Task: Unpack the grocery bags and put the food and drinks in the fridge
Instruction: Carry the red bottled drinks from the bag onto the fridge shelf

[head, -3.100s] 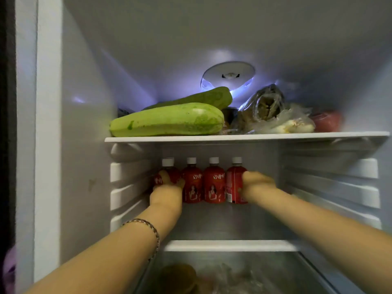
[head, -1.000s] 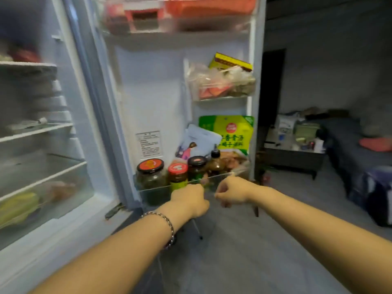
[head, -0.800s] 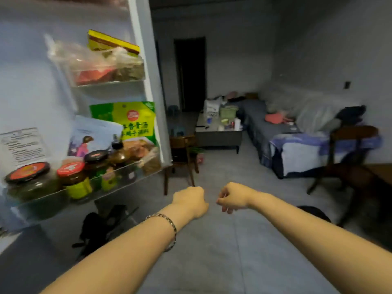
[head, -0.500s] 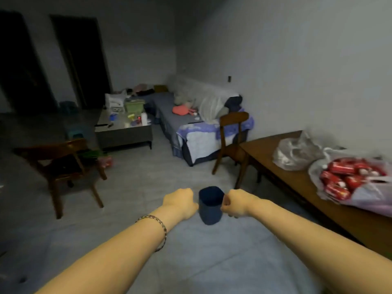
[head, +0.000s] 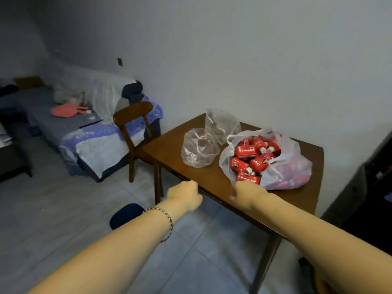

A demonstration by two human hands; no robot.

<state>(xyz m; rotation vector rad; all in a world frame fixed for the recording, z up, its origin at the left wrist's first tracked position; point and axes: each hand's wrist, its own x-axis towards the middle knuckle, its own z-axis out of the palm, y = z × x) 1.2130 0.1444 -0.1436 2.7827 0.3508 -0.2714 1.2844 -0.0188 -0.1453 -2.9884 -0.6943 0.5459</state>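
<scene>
On the wooden table [head: 212, 183] the open bag [head: 284, 166] of red bottles [head: 254, 160] lies just ahead of the right hand [head: 244, 193], loosely curled and empty, clearly nearer than the fisted, empty left hand [head: 184, 196], bottles lying jumbled on their sides.

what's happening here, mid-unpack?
A person faces a wooden table with both arms stretched out. Neither hand holds anything: the left hand is a loose fist over the floor short of the table edge, and the right hand is at the open white bag full of red bottles, just short of the nearest one. Two clear bags beside it look empty. So the bottles are still to be unpacked; the fridge is out of view.
</scene>
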